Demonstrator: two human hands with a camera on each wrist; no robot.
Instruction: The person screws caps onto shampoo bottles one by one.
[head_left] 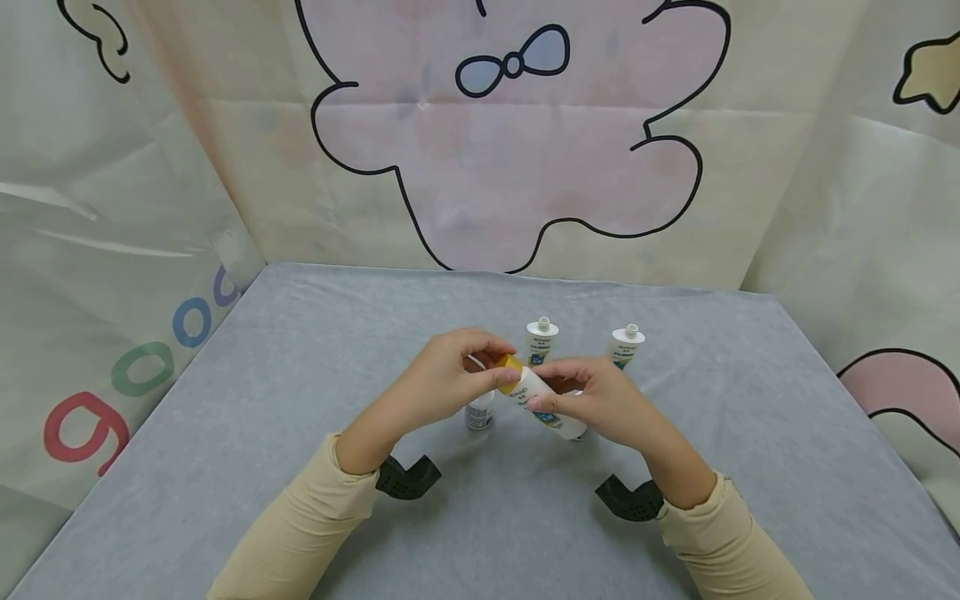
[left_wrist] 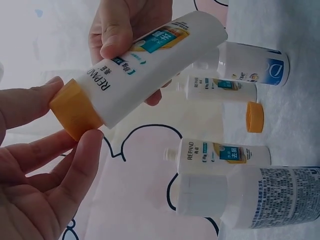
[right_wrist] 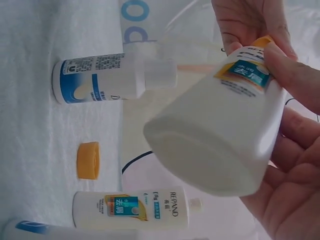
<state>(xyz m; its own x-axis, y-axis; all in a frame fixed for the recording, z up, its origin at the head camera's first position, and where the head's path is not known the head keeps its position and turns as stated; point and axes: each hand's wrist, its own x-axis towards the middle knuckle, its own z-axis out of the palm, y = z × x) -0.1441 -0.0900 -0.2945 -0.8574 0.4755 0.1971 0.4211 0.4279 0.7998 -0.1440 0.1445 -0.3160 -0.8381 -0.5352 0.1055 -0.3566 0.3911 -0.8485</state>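
A white shampoo bottle (left_wrist: 165, 65) with an orange cap (left_wrist: 75, 110) is held tilted above the table. My left hand (head_left: 446, 379) pinches that cap between thumb and fingers. Around the bottle's body, my right hand (head_left: 607, 404) has its thumb on the label side and its fingers behind. The bottle's flat base shows in the right wrist view. Two more shampoo bottles of the same kind stand uncapped behind the hands, one (head_left: 542, 342) left of the other (head_left: 626, 345). A loose orange cap (right_wrist: 88, 161) lies on the table.
Two white-capped bottles with blue on them stand nearer, one (head_left: 478, 412) beneath my left hand and another (left_wrist: 255, 62) mostly hidden by my right hand in the head view. Grey cloth (head_left: 285, 350) covers the table. Printed curtains (head_left: 247, 158) enclose its back and sides.
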